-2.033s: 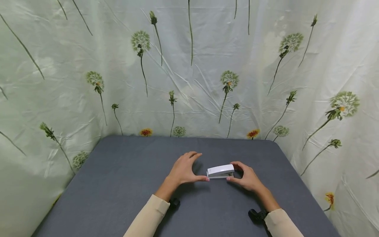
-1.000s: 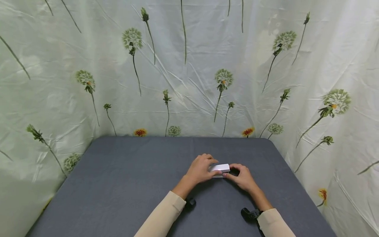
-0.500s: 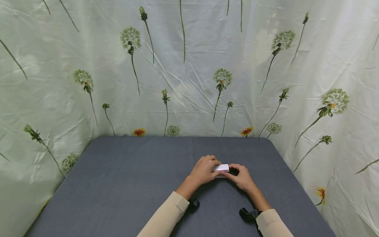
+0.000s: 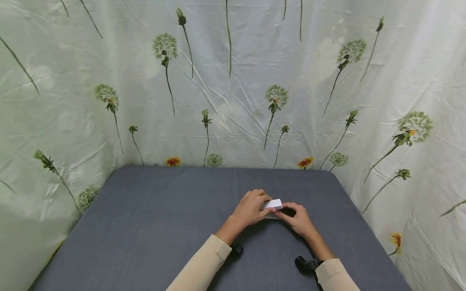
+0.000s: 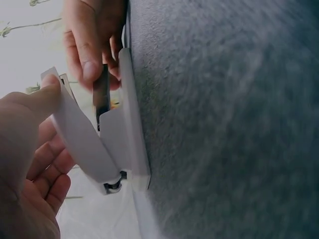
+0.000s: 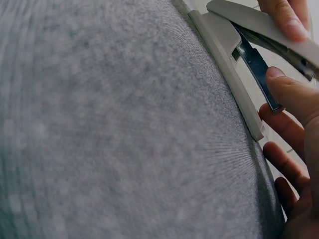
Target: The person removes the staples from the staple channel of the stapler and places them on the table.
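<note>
So the white stapler (image 5: 81, 134) is sitting on the grey tabletop (image 4: 164, 226), a bit right of centre, spread apart like a V with the top arm up and the dark inner strip (image 6: 256, 67) sticking out between arm and base (image 6: 234, 82). Left hand (image 4: 248, 207) has the top arm pinched near its tip, right hand (image 4: 299, 218) has the end of the strip between thumb and finger. My worry: if the left loses its grip, the arm could drop onto those right fingertips. The strip's skinny, so a sloppy pinch might let it slip too. And I can't make out either hand properly pinning the base, so uneven pulling could skid or tip it. Behind it all there's just a dandelion-print curtain (image 4: 233, 93).
</note>
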The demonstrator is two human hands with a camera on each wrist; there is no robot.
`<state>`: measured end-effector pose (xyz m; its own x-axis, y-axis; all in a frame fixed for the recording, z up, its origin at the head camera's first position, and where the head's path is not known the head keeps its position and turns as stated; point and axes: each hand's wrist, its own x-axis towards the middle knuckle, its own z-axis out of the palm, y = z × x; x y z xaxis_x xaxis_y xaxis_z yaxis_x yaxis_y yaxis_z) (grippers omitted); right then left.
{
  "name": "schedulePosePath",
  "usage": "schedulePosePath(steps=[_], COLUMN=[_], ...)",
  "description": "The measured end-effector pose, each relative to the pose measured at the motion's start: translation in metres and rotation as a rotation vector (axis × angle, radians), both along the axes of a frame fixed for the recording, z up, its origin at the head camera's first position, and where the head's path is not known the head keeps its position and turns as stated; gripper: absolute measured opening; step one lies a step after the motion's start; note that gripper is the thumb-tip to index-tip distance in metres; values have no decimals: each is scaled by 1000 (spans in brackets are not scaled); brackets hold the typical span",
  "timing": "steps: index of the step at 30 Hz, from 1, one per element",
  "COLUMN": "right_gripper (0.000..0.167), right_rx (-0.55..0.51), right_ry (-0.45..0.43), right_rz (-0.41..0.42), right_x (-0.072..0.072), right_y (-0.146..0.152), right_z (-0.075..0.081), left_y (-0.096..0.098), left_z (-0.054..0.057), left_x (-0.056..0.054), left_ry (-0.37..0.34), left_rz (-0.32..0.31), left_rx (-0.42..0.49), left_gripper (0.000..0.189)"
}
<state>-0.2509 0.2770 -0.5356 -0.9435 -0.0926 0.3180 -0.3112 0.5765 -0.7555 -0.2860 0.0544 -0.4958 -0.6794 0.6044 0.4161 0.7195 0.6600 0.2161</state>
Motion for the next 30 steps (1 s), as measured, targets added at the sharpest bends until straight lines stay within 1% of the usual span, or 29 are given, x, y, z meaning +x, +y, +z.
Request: schedulePosePath(steps=[3, 6, 9, 14, 17, 23, 30], right_gripper=[22, 21, 21, 21, 21, 21, 21], right_rx=[-11, -18, -18, -20, -20, -11, -8], right_ry=[8, 8, 11, 4, -13, -24, -32], right_rz=[10, 27, 47, 70, 74, 84, 71], right_x=[1, 1, 1, 0, -1, -1, -1], right_y=[0, 0, 1, 3, 3, 4, 4], right_z=[0, 0, -1, -1, 0, 2, 2], left_y=[-4, -10, -17, -29, -36, -52, -68], left_z=[4, 9, 15, 19, 21, 27, 32], left_x=[1, 2, 2, 0, -1, 1, 3], left_ry=[-3, -21, -57, -111, -134, -211, -230], left_rz=[5, 11, 7, -6, -4, 7, 8], left_rx=[12, 30, 60, 109, 121, 139, 155], left_gripper=[39, 39, 40, 41, 41, 39, 36])
